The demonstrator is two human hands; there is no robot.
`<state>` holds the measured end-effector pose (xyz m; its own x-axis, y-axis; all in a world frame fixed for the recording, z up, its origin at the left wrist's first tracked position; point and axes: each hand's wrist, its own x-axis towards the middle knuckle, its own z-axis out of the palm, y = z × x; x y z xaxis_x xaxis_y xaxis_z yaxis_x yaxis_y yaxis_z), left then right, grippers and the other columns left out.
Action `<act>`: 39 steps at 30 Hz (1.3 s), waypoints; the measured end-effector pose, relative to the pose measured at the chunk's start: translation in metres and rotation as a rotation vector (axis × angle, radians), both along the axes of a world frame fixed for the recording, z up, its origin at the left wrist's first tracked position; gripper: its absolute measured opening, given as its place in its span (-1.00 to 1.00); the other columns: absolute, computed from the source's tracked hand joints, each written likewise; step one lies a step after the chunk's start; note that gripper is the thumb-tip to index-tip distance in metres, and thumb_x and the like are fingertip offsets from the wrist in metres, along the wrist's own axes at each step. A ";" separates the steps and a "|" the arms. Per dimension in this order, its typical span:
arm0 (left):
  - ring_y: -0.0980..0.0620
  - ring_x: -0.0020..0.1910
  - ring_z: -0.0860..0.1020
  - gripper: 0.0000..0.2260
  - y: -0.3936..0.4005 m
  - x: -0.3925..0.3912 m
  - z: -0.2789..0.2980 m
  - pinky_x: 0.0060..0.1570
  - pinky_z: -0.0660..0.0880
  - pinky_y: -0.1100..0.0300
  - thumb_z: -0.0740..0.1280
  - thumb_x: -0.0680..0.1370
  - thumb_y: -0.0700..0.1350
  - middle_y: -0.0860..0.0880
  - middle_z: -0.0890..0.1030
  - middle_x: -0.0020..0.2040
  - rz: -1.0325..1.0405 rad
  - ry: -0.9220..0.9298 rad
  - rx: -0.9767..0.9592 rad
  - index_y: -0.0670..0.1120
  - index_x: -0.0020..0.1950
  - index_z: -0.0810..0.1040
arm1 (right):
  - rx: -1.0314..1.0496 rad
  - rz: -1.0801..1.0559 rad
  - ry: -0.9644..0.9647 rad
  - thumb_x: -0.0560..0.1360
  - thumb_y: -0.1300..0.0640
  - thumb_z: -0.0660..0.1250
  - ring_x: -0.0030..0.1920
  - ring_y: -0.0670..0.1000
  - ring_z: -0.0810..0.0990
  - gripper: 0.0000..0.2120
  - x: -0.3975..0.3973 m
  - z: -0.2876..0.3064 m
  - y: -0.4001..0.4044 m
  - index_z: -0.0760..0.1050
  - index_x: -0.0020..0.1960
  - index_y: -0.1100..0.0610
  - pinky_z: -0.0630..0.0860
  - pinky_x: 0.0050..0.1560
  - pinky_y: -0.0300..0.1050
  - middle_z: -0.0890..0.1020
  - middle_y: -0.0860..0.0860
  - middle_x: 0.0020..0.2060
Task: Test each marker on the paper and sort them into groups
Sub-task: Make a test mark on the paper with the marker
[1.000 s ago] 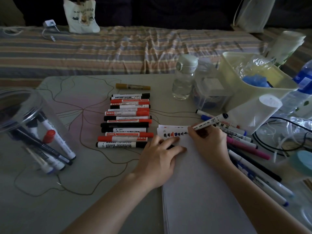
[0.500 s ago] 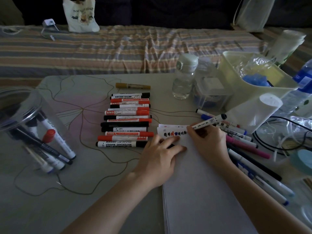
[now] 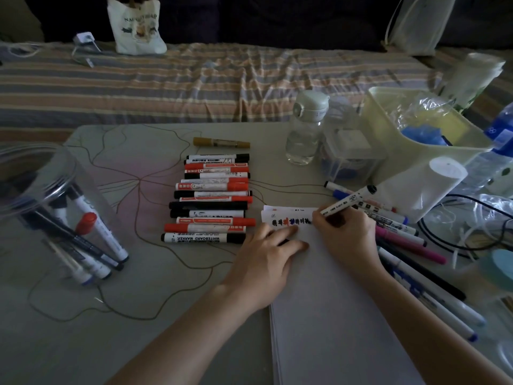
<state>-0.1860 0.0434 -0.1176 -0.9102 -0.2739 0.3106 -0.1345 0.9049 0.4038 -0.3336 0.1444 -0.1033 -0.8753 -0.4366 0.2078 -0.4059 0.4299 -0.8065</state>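
The marker [image 3: 348, 200] is pinched in the right hand [image 3: 344, 234], tip on the paper [image 3: 333, 301] at its far edge, extending a row of test marks [image 3: 291, 221]. The left hand [image 3: 266, 257] presses the paper flat, fingers straight. Sorted rows [image 3: 212, 198] lie left, thin pens [image 3: 410, 259] right; the jar [image 3: 55, 218] at the table's left edge holds untested ones, so roughly two-thirds done

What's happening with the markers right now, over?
Right hand grips marker, tip at paper. Left hand flat, pressing paper down. Row of red and black markers lies sorted left. Nothing in the way.
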 end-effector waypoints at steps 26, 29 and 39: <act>-0.08 -0.03 0.64 -0.85 0.009 0.075 0.084 0.06 0.57 0.14 0.37 0.51 -0.34 -0.21 0.67 0.02 0.398 0.360 1.554 -0.24 0.07 0.61 | -0.424 0.091 -0.656 0.56 0.10 0.34 -0.28 0.02 0.54 -0.78 0.119 0.095 0.029 0.63 -0.03 0.26 0.52 -0.22 -0.11 0.64 0.09 -0.32; 0.03 -0.16 0.65 -0.85 0.004 0.083 0.086 -0.06 0.59 0.25 0.36 0.52 -0.32 -0.17 0.68 -0.04 0.364 0.365 1.535 -0.24 0.07 0.62 | -0.419 0.122 -0.632 0.56 0.11 0.35 -0.27 0.03 0.55 -0.79 0.125 0.098 0.026 0.63 -0.06 0.25 0.53 -0.19 -0.10 0.66 0.09 -0.30; 0.02 -0.12 0.66 -0.81 0.000 0.094 0.094 -0.04 0.60 0.25 0.36 0.53 -0.28 -0.22 0.67 0.03 0.286 0.359 1.530 -0.27 0.13 0.59 | -0.378 0.200 -0.583 0.51 0.05 0.40 -0.30 0.02 0.56 -0.78 0.140 0.100 0.011 0.67 -0.15 0.21 0.53 -0.17 -0.07 0.66 0.07 -0.35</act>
